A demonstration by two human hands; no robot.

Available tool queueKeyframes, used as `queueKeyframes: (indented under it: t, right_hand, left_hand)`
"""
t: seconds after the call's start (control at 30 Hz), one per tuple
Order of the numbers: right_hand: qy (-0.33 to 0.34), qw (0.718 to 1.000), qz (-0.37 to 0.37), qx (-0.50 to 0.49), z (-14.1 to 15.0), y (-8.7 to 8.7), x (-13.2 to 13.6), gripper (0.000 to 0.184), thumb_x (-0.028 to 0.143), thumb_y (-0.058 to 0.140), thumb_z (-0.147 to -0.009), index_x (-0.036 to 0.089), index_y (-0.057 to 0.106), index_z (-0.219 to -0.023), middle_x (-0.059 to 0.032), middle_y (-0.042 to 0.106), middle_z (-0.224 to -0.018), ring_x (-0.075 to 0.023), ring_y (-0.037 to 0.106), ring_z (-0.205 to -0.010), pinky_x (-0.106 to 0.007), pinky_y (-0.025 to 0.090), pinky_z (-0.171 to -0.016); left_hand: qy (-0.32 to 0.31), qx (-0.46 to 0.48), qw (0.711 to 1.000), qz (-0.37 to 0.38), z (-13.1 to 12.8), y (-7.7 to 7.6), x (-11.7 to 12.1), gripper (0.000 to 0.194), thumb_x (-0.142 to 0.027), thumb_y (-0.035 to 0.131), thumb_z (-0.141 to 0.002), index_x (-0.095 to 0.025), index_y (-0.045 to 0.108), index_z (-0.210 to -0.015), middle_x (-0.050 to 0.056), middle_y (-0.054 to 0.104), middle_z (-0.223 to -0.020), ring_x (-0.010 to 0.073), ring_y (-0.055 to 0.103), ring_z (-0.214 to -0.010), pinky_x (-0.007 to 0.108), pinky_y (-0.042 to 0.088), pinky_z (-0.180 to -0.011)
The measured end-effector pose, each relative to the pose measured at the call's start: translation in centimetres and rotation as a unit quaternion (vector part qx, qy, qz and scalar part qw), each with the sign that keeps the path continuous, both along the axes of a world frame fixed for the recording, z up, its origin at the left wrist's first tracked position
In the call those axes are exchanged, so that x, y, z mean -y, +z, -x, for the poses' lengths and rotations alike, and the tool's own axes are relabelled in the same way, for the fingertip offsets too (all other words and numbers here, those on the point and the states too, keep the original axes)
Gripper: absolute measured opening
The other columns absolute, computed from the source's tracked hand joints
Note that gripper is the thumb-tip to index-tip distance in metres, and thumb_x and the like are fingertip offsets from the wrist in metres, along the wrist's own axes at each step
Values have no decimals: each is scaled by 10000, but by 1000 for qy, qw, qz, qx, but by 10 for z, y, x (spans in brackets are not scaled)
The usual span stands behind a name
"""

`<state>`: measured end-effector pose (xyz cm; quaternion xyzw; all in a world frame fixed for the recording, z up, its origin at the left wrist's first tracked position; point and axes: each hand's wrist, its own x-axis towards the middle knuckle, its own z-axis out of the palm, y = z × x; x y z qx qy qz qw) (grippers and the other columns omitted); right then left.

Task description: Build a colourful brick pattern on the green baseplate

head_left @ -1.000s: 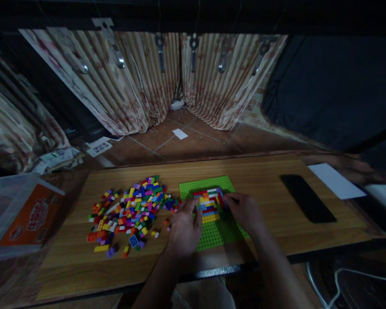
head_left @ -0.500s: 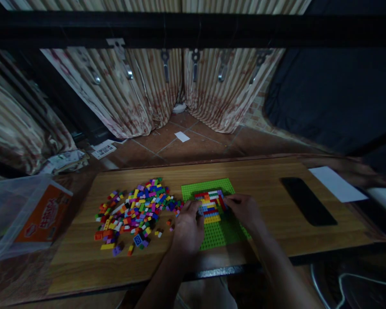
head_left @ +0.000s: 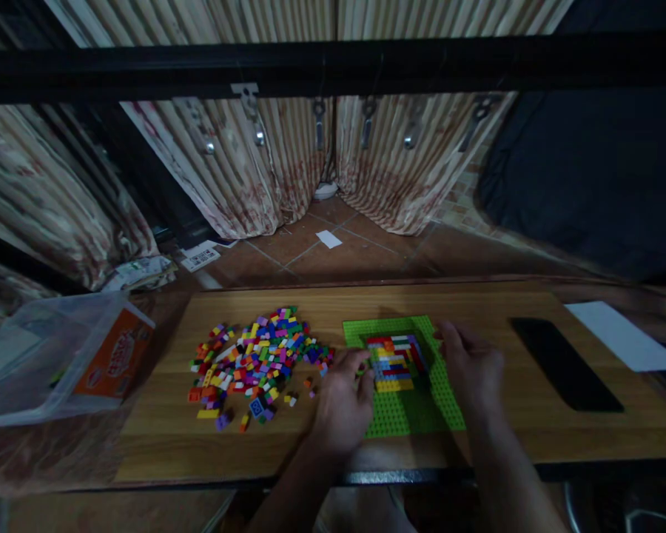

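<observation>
A green studded baseplate (head_left: 391, 422) lies on the wooden table, with a flat block of multicoloured toy bricks (head_left: 394, 363) built on its upper middle. My left hand (head_left: 344, 403) rests over the plate's left edge, beside the build. Its thumb and forefinger are curved with a gap between them, and green shows through. Just off the plate's right edge, my right hand (head_left: 474, 370) is raised with fingertips drawn together. Whether a small brick sits in them cannot be made out. Left of the plate spreads a pile of loose bricks (head_left: 266, 352).
A clear plastic box (head_left: 27, 355) with an orange label stands at the table's left. On the right lie a black phone-like slab (head_left: 566, 363) and a white sheet (head_left: 624, 333). Curtains (head_left: 277, 178) hang behind the table (head_left: 160, 437).
My right hand has lifted away from the build's right side, moving right past the plate's edge. My left hand has drawn slightly off the build's left side. The whole view has shifted.
</observation>
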<state>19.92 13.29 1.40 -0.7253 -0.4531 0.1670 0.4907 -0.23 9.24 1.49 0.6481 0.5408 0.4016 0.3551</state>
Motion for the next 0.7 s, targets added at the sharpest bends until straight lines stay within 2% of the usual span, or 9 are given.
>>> queueKeyframes:
  t: [0.13,0.2,0.27,0.37,0.47,0.6,0.7]
  right_hand:
    - [73,997,-7,0,29,3,9,404,512,553,-816,146,724,-839,-70,706,-728,-190,635,-630,-273,470,-559]
    - [117,993,8,-2,44,-1,14,404,527,559,-816,164,720,-890,-79,723,-809,-211,662,-702,-292,497,-609]
    - [165,986,7,11,58,-7,17,383,525,566,-816,185,717,-906,-78,729,-884,-224,673,-782,-312,514,-675]
    - [231,971,-12,53,77,-13,20,331,498,573,-820,207,715,-892,-67,729,-929,-229,672,-860,-334,516,-767]
    - [274,958,-12,82,94,-14,21,310,479,563,-829,212,710,-883,-62,727,-922,-227,670,-875,-342,512,-801]
    - [327,943,1,64,115,-10,19,307,463,548,-822,198,690,-881,-69,717,-882,-215,656,-763,-319,520,-673]
    - [378,924,-2,52,136,-12,17,292,468,547,-794,206,669,-751,-61,681,-705,-212,613,-636,-313,487,-553]
  left_hand:
    - [112,55,992,-14,30,10,-7,236,-172,507,-863,-195,645,-1053,50,669,-999,144,635,-828,261,511,-739]
    - [168,110,980,9,41,10,-10,211,-191,518,-860,-174,656,-1019,45,676,-913,132,625,-730,237,501,-645]
    - [196,167,966,17,45,10,-12,201,-194,525,-856,-159,662,-1000,48,678,-898,129,623,-717,227,496,-616]
    - [184,182,966,-5,43,11,-10,195,-194,523,-865,-166,676,-982,50,678,-908,132,621,-744,234,504,-639]
    - [169,162,971,-43,40,19,-3,204,-186,502,-883,-182,679,-983,44,675,-885,133,618,-762,246,514,-681]
    - [159,148,968,-124,42,33,9,216,-161,475,-894,-183,667,-990,50,675,-897,145,624,-841,263,521,-770]
    - [150,139,962,-184,48,39,13,219,-142,466,-891,-170,651,-1004,62,681,-931,155,631,-897,275,526,-817]
